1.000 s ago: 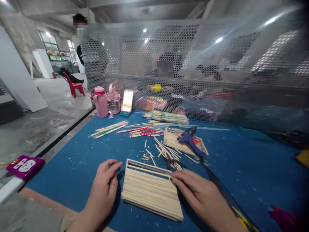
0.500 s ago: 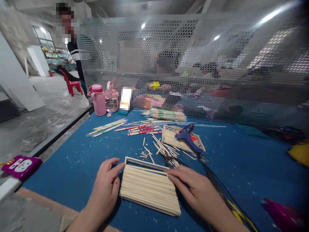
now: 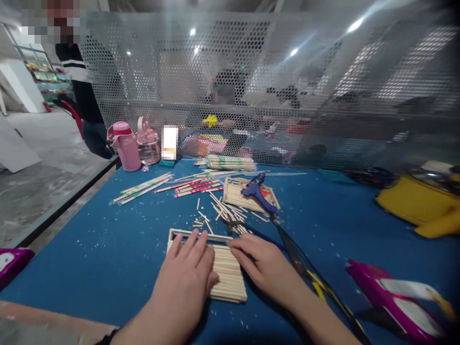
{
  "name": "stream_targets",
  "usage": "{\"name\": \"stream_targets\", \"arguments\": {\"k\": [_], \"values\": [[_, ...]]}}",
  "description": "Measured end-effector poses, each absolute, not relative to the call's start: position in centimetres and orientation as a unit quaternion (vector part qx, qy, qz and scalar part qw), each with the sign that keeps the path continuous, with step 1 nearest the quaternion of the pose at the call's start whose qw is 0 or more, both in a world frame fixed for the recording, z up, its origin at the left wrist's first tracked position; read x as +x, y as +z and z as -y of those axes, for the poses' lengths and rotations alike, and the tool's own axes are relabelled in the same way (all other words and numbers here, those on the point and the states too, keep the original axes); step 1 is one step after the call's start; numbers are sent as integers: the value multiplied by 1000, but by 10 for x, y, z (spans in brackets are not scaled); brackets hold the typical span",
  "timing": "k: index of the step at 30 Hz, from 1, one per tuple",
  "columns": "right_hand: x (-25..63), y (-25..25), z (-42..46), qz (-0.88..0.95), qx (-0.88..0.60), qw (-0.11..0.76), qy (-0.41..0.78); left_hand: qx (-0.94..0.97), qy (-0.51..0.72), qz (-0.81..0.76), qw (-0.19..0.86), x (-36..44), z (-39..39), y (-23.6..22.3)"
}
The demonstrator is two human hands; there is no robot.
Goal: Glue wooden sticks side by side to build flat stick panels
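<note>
We've our left hand point(image 3: 187, 272) spread flat, gripping nothing, on pale rectangular wooden-stick panel point(image 3: 226, 268), right hand point(image 3: 265, 263) pinching its edge; uneven pressure might pop sticks point(image 3: 230, 291) loose

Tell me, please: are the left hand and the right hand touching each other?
Apart. The head view shows pale wooden sticks exposed in the gap between the left hand and the right hand.

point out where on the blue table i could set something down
Two speckled patches of blue table: one left of the left hand, nearer than the wrapped sticks; another between the glue gun, yellow object and purple object. Crowded: around the stick panel and the loose sticks beyond it.
</note>
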State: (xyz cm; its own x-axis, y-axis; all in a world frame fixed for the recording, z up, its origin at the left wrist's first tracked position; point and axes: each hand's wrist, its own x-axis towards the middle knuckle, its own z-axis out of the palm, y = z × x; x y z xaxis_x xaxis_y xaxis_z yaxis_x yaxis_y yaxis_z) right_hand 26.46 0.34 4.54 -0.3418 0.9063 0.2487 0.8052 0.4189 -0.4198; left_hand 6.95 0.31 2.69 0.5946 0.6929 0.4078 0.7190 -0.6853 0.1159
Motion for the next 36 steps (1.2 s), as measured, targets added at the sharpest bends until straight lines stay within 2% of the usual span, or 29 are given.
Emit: {"name": "stream_targets", "arguments": {"k": [4,11,21,28,33,36], "values": [[265,46,-3,812,-527,228,108,-897,-198,394,22,77,-6,24],[276,47,3,762,-555,327,68,-894,-196,403,-6,76,-5,21],[273,44,8,782,-557,261,99,-893,-214,396,13,76,-6,12],[271,45,4,780,-565,246,110,-885,-220,408,-40,79,-4,20],[272,55,11,730,-598,317,90,-856,-331,395,-42,58,5,33],[266,50,25,674,-633,373,77,-774,-426,464,-59,35,10,26]]}}
